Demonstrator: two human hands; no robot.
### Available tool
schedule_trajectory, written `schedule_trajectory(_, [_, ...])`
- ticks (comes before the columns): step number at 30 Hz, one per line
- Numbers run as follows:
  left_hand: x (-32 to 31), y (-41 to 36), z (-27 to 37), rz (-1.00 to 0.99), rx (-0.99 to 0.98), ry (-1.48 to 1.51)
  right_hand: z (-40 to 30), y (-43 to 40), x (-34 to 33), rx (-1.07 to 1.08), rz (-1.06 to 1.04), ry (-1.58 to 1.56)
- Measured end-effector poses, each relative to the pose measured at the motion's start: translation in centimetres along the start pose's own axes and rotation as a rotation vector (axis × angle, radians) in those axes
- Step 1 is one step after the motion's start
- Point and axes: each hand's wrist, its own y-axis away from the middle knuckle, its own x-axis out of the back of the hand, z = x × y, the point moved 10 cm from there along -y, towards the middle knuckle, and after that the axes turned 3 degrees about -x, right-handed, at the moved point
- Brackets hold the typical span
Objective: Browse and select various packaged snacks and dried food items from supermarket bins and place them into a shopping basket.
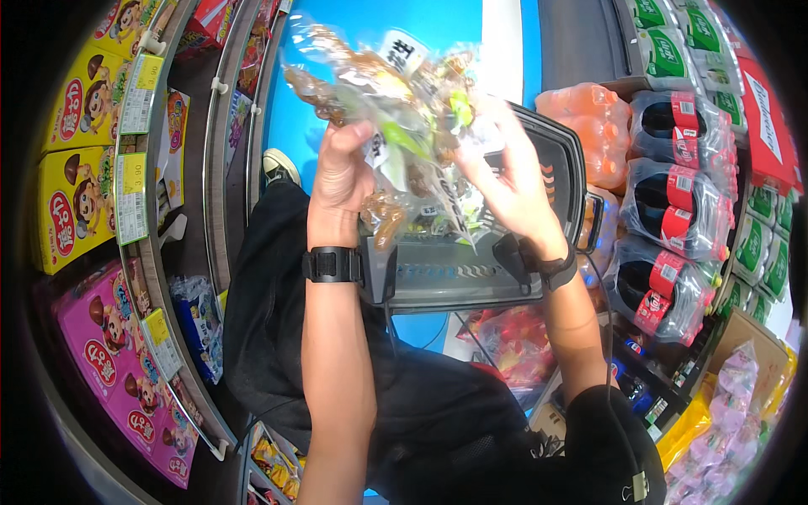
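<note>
A loose bunch of clear plastic snack packets (pixel 404 101) with brown contents and green and white labels is held up in front of me. My left hand (pixel 341 164) grips its left side, thumb on top. My right hand (pixel 514 180) holds the right side, its fingers blurred and partly behind the plastic. Below the bunch sits a dark grey plastic shopping basket (pixel 467 293), with a few similar packets showing inside. The bunch hides part of the basket's interior. Both wrists wear black straps with dark devices.
Shelves at left hold yellow snack boxes (pixel 79 208) and pink snack boxes (pixel 120 353) behind price tags. To the right are wrapped packs of cola bottles (pixel 663 208), orange drink bottles (pixel 584 132) and green-and-white packs (pixel 669 53). Red plastic packets (pixel 511 341) lie below the basket.
</note>
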Motion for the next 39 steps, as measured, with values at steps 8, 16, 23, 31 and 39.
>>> schedule_trajectory(8, [-0.6, 0.4, 2.6, -0.049, -0.083, 0.035, 18.2, 7.8, -1.7, -0.724, 0.071, -0.170])
schedule_trajectory(16, [-1.6, -0.5, 1.0, -0.214, 0.011, 0.382, 43.4, 17.9, -9.1, -0.983, -0.589, 0.476])
schedule_trajectory(23, [-0.6, -1.1, 1.4, -0.127, -0.098, 0.166, 44.6, 19.1, -7.9, -1.185, -0.436, 0.536])
schedule_trajectory(31, [-2.2, -0.1, 1.4, -0.196, 0.008, 0.447, 31.3, 15.8, -15.9, -0.284, -0.946, 0.933])
schedule_trajectory(39, [-4.1, -1.7, -0.1, -0.195, 0.066, 0.471, 37.1, 12.4, -7.1, -0.411, -0.290, 0.347])
